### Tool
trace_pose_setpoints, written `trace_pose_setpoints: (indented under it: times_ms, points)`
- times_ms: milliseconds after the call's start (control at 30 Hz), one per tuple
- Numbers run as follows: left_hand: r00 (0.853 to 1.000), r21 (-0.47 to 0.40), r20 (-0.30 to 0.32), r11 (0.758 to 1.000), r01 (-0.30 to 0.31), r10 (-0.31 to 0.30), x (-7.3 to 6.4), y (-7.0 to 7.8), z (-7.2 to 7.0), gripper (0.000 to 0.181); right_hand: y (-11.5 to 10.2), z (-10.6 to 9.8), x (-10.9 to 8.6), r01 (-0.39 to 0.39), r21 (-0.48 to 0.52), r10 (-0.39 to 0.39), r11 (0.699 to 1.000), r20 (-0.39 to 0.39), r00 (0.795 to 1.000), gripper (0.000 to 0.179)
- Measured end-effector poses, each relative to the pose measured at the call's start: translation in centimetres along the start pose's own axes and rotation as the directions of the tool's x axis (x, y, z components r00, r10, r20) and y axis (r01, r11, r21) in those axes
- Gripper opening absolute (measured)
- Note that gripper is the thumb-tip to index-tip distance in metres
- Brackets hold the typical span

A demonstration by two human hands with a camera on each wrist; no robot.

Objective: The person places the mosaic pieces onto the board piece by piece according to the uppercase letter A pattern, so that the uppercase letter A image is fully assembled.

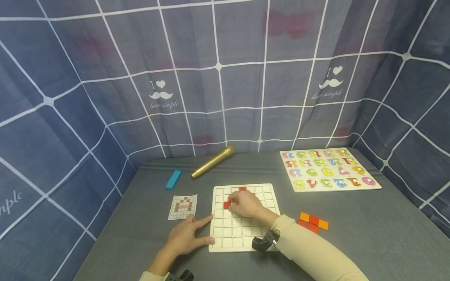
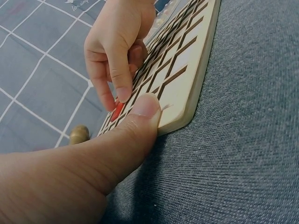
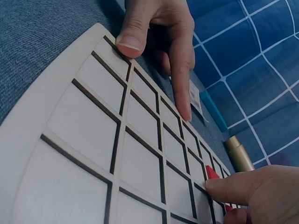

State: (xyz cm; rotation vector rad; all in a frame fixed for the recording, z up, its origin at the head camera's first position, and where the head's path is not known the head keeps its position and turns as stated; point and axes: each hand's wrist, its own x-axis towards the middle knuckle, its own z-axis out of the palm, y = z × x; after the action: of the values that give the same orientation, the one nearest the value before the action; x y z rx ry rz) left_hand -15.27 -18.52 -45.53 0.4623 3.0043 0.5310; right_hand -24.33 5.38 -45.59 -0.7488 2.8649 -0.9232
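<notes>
A pale grid board (image 1: 221,232) lies flat on the table. My left hand (image 1: 184,236) touches its left edge, thumb at the near corner (image 2: 145,105) and index finger straight along the side. Over the upper left cells my right hand (image 1: 246,203) pinches a red square tile (image 1: 226,205) between thumb and index finger; in the right wrist view the tile (image 3: 211,172) stands a little above the grid by the thumb. Another red tile (image 1: 242,188) lies in the top row. Left of the board is a small pattern card (image 1: 183,207) with a coloured grid picture.
Several red and orange tiles (image 1: 313,222) lie right of the board, beside my right forearm. A number puzzle board (image 1: 328,169) sits at the back right. At the back left are a blue block (image 1: 173,180) and a gold rod-shaped object (image 1: 212,162). Curtains enclose the table.
</notes>
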Motion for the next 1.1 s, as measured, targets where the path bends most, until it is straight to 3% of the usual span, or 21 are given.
trace_pose_setpoints:
  times_ms: [467, 767, 933, 1100]
  points:
    - [1.000, 0.006, 0.005, 1.000, -0.001, 0.001, -0.1, 0.1, -0.1, 0.075, -0.7, -0.3, 0.1, 0.034, -0.048, -0.033, 0.998, 0.030, 0.999, 0.029]
    - [1.000, 0.009, -0.005, 1.000, -0.006, 0.006, 0.0, -0.1, 0.0, 0.075, -0.7, -0.7, 0.1, 0.007, -0.031, -0.007, 0.999, 0.026, 1.000, 0.033]
    - [1.000, 0.002, 0.007, 1.000, -0.005, 0.005, 0.1, 0.0, 0.1, 0.076, -0.1, -3.2, -0.3, -0.035, 0.011, 0.035, 0.999, -0.023, 0.999, 0.036]
    - [1.000, 0.003, 0.010, 1.000, -0.003, 0.003, 0.1, -0.1, 0.0, 0.076, 2.0, -6.1, -2.4, -0.016, 0.023, 0.018, 1.000, -0.082, 0.996, 0.035]
